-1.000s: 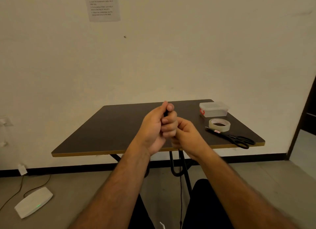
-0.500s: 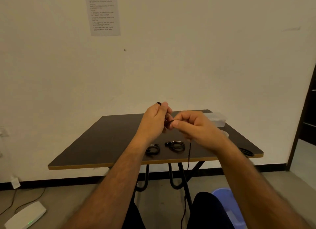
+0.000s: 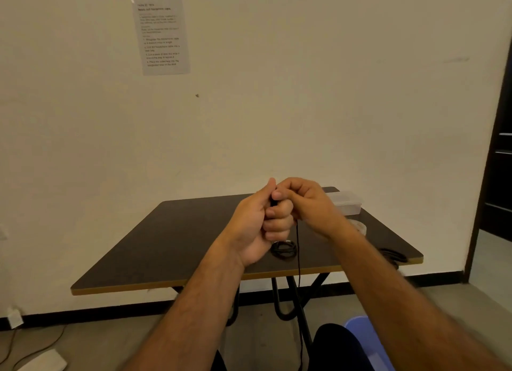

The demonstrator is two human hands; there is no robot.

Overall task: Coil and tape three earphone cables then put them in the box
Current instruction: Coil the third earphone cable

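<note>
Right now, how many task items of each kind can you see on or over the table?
Earphone cable being wound in the hands: 1
Coiled earphone cable on the table: 1
Clear box: 1
Tape roll: 1
Scissors: 1
Total: 5

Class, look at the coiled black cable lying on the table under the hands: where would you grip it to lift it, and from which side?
Probably from above, pinching across one side of the coiled cable so the fingers gather all its turns. It lies flat on the table as a loose ring, so a side approach would slide it; a single strand could unwind it.
</note>
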